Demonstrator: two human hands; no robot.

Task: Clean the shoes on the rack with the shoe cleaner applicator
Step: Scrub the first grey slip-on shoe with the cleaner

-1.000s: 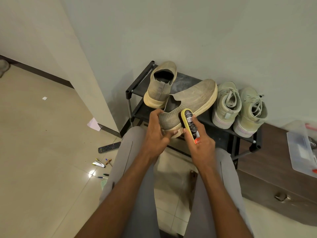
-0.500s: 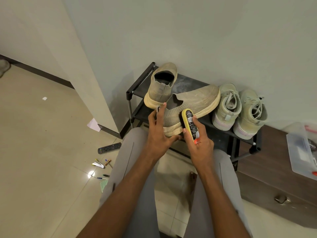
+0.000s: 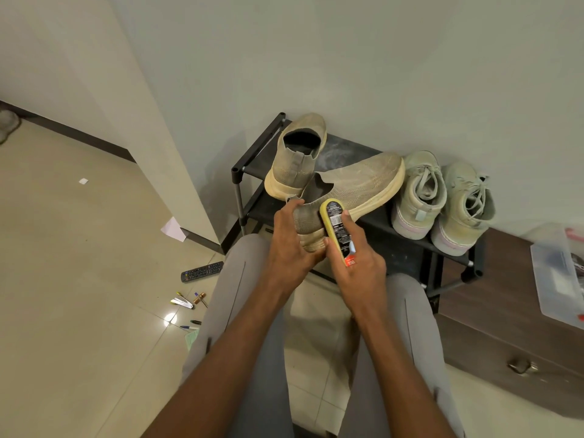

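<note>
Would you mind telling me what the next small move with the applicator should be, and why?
Probably a short stroke of the shoe cleaner applicator along the side of the knit slip-on shoe towards its toe. The right hand already holds it against the heel end, while the left hand steadies the heel; the rest of that side looks dusty.
</note>
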